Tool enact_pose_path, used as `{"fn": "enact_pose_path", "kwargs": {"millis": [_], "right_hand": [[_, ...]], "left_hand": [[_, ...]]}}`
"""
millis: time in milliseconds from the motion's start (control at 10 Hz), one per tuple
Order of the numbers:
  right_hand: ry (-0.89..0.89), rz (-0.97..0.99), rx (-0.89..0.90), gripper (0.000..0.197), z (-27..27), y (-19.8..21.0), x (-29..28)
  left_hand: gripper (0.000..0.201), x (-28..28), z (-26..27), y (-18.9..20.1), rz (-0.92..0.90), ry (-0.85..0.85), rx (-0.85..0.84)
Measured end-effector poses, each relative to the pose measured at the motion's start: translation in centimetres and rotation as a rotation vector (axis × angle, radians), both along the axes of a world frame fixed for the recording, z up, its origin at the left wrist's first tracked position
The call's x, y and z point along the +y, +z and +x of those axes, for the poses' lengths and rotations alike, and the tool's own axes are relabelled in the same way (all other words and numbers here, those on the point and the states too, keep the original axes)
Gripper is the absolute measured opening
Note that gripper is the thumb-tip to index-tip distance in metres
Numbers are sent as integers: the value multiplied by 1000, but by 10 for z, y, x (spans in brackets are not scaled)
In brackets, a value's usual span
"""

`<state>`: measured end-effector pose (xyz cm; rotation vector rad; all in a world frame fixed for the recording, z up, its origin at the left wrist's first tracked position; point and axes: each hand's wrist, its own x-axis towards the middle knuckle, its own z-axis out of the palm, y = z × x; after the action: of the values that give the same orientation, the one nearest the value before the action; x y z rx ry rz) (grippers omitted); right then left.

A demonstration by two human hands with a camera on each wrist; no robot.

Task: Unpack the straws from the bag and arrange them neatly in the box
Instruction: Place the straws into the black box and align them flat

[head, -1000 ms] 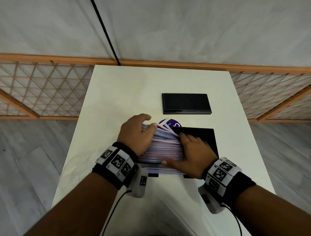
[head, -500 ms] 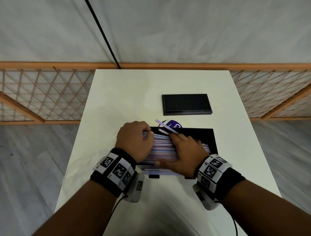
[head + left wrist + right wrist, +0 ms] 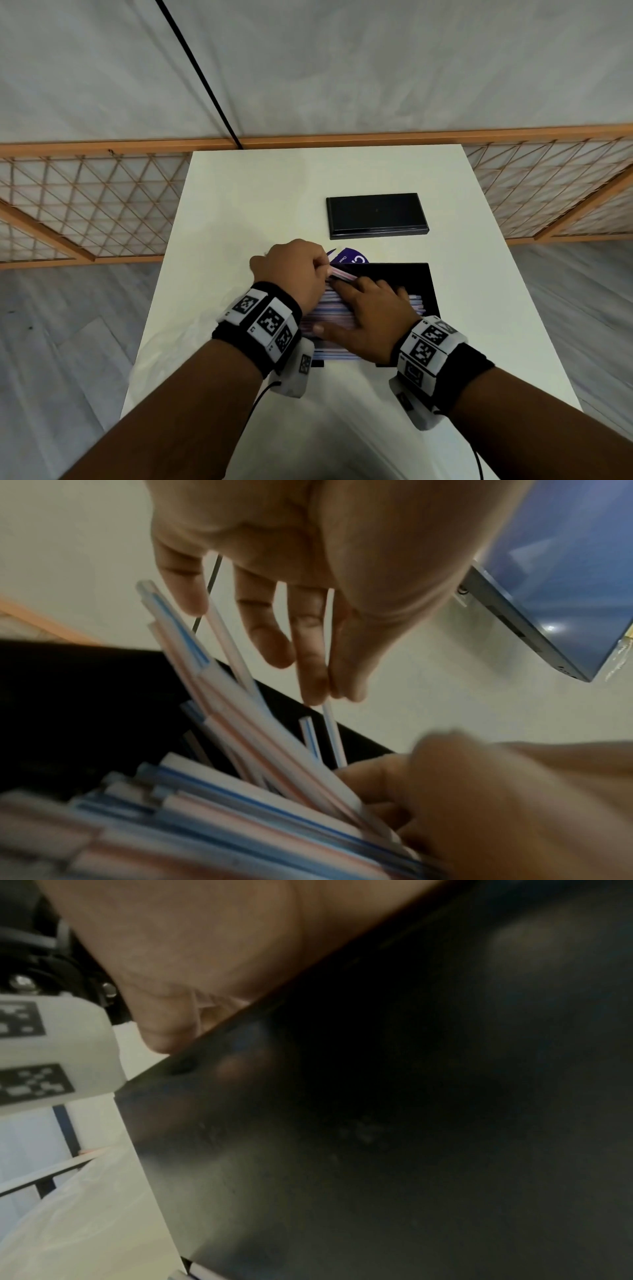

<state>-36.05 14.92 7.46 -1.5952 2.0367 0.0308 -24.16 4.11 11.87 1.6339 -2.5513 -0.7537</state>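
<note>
A thick bundle of striped white, blue and pink straws (image 3: pixel 329 310) lies across the open black box (image 3: pixel 411 277), its left ends sticking out past the box. My right hand (image 3: pixel 356 305) lies flat on top of the bundle and presses it down, fingers spread. My left hand (image 3: pixel 325 270) is at the far left corner, pinching a few loose straws (image 3: pixel 339 273) that stand up at an angle. In the left wrist view a thin straw (image 3: pixel 329 642) runs between finger and thumb of the left hand (image 3: pixel 322 693). The right wrist view shows only the box wall (image 3: pixel 411 1096) and my palm (image 3: pixel 205 947).
The purple straw bag (image 3: pixel 354 258) peeks out just behind the box. The black lid (image 3: pixel 376 216) lies farther back on the white table (image 3: pixel 239 212). Wooden lattice fencing runs behind the table, and the floor drops away on both sides.
The bundle has gone from my hands down onto the box. My right hand slid left over it. My left hand moved up to the far corner and took hold of loose straws.
</note>
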Motion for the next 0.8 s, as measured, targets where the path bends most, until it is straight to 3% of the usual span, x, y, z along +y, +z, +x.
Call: {"fn": "enact_pose_path", "kwargs": {"millis": [200, 300, 400, 600, 800], "right_hand": [[3, 9, -41, 99, -4, -2, 3], [5, 7, -34, 98, -5, -2, 4], [32, 13, -25, 87, -6, 4, 4], [89, 52, -108, 76, -25, 12, -4], [114, 10, -123, 29, -29, 21, -6]], "left_hand": [[33, 3, -2, 1, -21, -4, -72], [22, 3, -6, 6, 0, 17, -127], [12, 2, -11, 16, 155, 90, -90], [25, -6, -23, 22, 317, 116, -2], [8, -8, -32, 3, 354, 205, 177]]}}
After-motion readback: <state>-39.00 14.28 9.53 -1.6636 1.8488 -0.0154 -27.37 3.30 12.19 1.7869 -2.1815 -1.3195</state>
